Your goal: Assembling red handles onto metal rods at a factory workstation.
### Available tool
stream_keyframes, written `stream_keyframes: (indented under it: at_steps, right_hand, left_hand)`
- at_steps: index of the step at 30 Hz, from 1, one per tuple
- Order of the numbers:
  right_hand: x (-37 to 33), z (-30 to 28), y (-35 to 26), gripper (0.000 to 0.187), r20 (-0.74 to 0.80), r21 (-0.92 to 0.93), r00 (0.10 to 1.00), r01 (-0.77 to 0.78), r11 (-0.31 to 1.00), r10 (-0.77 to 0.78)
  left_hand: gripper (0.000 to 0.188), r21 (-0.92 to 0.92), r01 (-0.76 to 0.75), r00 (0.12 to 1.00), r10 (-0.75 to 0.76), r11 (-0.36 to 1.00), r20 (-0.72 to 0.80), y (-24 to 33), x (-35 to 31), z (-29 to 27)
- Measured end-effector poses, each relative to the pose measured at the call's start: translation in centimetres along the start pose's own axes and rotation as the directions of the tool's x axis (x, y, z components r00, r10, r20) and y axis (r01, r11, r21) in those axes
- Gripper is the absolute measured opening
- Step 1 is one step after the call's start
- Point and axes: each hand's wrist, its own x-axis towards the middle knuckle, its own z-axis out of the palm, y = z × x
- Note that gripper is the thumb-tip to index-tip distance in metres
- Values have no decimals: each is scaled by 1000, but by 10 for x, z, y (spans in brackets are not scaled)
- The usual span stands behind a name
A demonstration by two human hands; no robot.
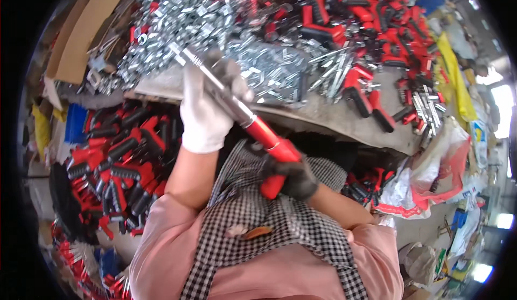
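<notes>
My right hand (293, 177), in a dark grey glove, is closed around the rear of a red tool (264, 133) with a long grey metal barrel. More red shows below that hand. The tool slants up and left over my lap to my left hand (207, 106), which wears a white glove with greyish fingers. Those fingers are closed around the front of the barrel. A slim shiny metal piece (188, 56) sticks out past them, blurred; whether it belongs to the tool, I cannot tell. Just beyond lies a heap of small silver metal parts (183, 20) on the worktable (344, 111).
Red-and-black pistol-grip handles (371, 25) pile up at the far right, beside loose metal rods (336, 71). More such handles (124, 165) fill the space below the table at left. A cardboard flap (89, 30) stands far left; a red-and-white plastic bag (431, 176) hangs at right.
</notes>
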Motion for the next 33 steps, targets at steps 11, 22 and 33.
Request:
stream_keyframes:
  at_steps: [11, 22, 33]
  right_hand:
    - [81, -24, 18, 43, 205, -915, 942, 89, 393, 266]
    - [53, -48, 10, 42, 151, -429, 977, -70, 901, 148]
    - [-56, -143, -16, 48, -449, -84, 883, -192, 978, 135]
  left_hand:
    - [38, 615, -35, 733, -398, 787, 552, 19, -14, 16]
    - [57, 434, 43, 837, -269, 900, 476, 6, -18, -21]
    - [41, -216, 836, 490, -863, 505, -124, -179, -52, -179]
